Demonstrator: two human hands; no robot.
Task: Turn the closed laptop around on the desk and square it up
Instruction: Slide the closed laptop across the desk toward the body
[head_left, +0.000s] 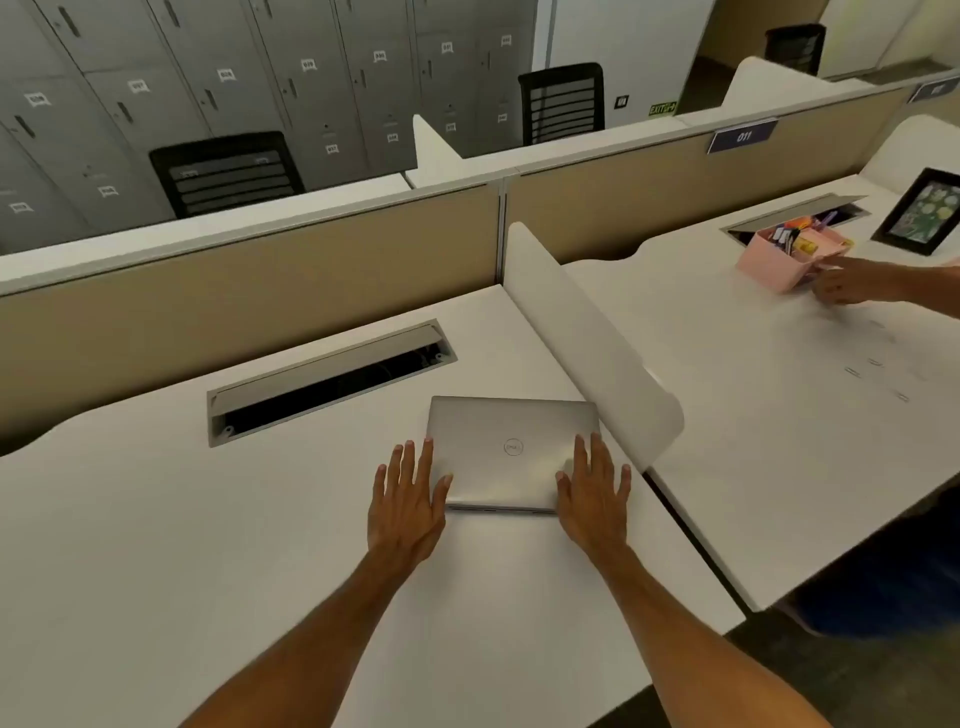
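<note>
A closed silver laptop (506, 449) with a round logo on its lid lies flat on the white desk (156, 519), close to the white side divider. My left hand (408, 499) lies flat at the laptop's near left corner, fingers spread, its thumb resting on the lid. My right hand (592, 493) lies flat over the near right corner, fingers spread along the right edge. Neither hand curls around the laptop. The laptop's near edge runs roughly parallel to the desk's front.
An open cable tray (332, 379) is cut into the desk behind the laptop. The rounded white divider (587, 332) stands right beside it. On the neighbouring desk, another person's hand (852, 283) touches a pink organiser box (779, 260) near a picture frame (922, 210).
</note>
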